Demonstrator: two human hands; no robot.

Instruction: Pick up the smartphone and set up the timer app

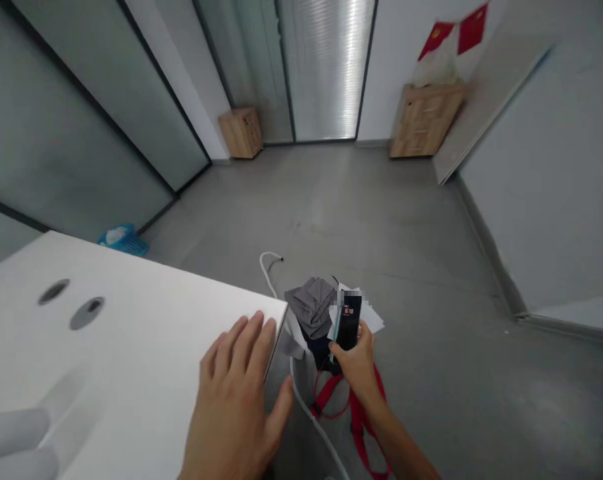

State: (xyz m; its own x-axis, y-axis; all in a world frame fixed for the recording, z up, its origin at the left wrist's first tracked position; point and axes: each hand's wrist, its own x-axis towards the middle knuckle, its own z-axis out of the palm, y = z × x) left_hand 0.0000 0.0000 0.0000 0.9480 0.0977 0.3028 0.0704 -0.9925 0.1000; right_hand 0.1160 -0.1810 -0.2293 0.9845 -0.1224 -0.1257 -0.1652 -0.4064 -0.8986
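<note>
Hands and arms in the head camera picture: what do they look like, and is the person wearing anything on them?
Both are bare. The left hand has no glove, ring or watch that shows. The right hand is bare too, and its forearm has no sleeve down to the picture's edge. No markings or straps are worn on either.

Phone point(350, 324) in right hand point(358, 363) is showing a lit screen w/ red digits, approx "6:18", blurry so can't be sure. Patch above the digits is pixelated, unreadable. Red flags point(456, 32) on back wall: no legible text.
</note>
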